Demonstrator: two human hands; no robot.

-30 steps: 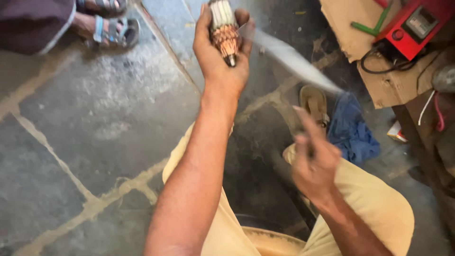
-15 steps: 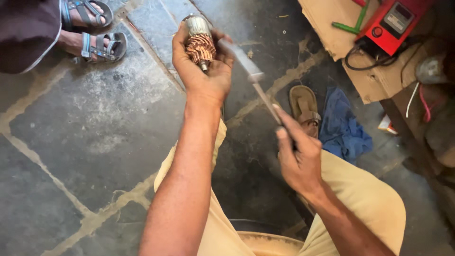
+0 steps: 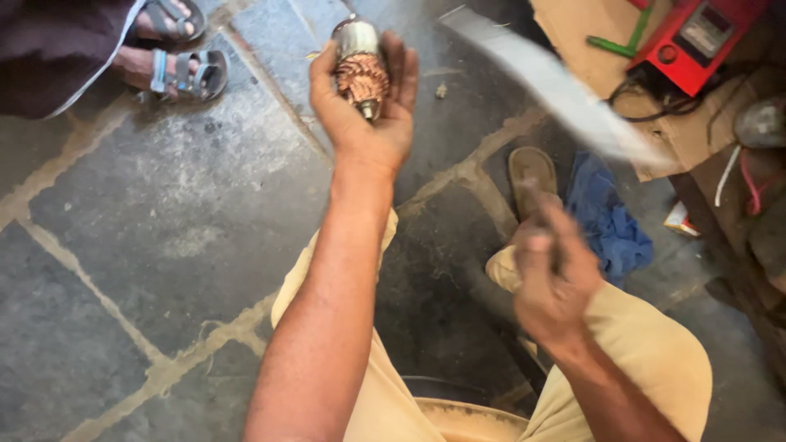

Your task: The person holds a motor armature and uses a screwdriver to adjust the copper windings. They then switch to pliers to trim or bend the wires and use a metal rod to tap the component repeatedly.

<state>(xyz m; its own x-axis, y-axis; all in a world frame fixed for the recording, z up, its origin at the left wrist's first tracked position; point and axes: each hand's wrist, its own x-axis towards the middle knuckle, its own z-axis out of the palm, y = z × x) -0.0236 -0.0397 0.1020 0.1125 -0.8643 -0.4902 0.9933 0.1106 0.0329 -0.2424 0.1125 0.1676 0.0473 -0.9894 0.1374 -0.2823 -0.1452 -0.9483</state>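
Note:
My left hand (image 3: 368, 115) is stretched forward and shut on a motor armature (image 3: 359, 65) with a grey steel core and copper windings, its short shaft end pointing toward me. My right hand (image 3: 550, 270) is lower and to the right, above my knee, gripping the handle of a long flat metal blade (image 3: 557, 90). The blade is motion-blurred and slants up and away to the right of the armature, not touching it.
Dark stone floor slabs (image 3: 164, 213) lie below. Another person's sandalled feet (image 3: 176, 57) are at top left. A sandal (image 3: 532, 176) and blue cloth (image 3: 606, 217) lie by my right leg. A red meter box (image 3: 696, 37) with cables sits on cardboard at top right.
The blade lay against the armature half a second ago; it has now swung out to the right, blurred. My left hand with the armature stayed extended, shifting slightly.

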